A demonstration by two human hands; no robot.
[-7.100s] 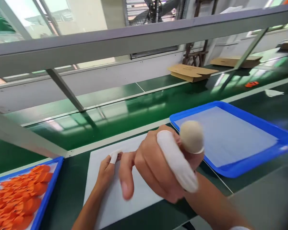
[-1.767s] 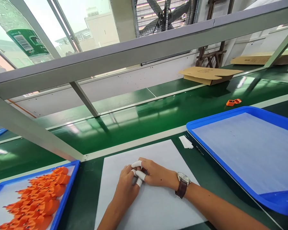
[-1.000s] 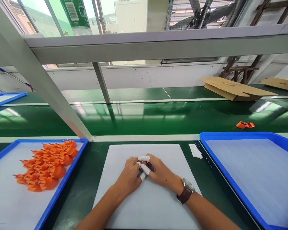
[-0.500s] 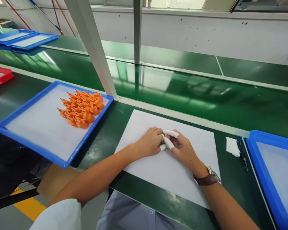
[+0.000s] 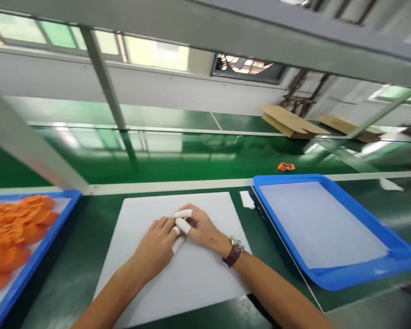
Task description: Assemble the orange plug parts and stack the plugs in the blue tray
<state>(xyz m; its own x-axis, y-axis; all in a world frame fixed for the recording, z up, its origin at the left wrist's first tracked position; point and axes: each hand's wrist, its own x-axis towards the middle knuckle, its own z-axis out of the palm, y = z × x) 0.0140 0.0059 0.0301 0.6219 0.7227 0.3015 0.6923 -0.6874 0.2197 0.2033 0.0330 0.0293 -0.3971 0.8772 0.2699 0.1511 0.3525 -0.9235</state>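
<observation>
My left hand (image 5: 159, 244) and my right hand (image 5: 200, 226) meet over a white sheet (image 5: 195, 283) on the green table. White covers wrap the thumb and a finger or so of each hand. The fingertips are pressed together, and whatever is between them is hidden. A watch with a dark strap (image 5: 233, 252) is on my right wrist. At the left, a blue-rimmed tray (image 5: 48, 242) holds many orange pieces (image 5: 17, 228), blurred in this view.
A blue tray (image 5: 329, 228) lined with white stands to the right, with a small white scrap (image 5: 247, 199) beside it. One orange piece (image 5: 286, 167) lies on the green belt behind. Cardboard boxes (image 5: 291, 121) sit farther back; a slanting metal post (image 5: 34, 137) rises at left.
The view has swung right, bringing in the whole right tray, the boxes and the orange piece on the belt. My hands stay together over the sheet.
</observation>
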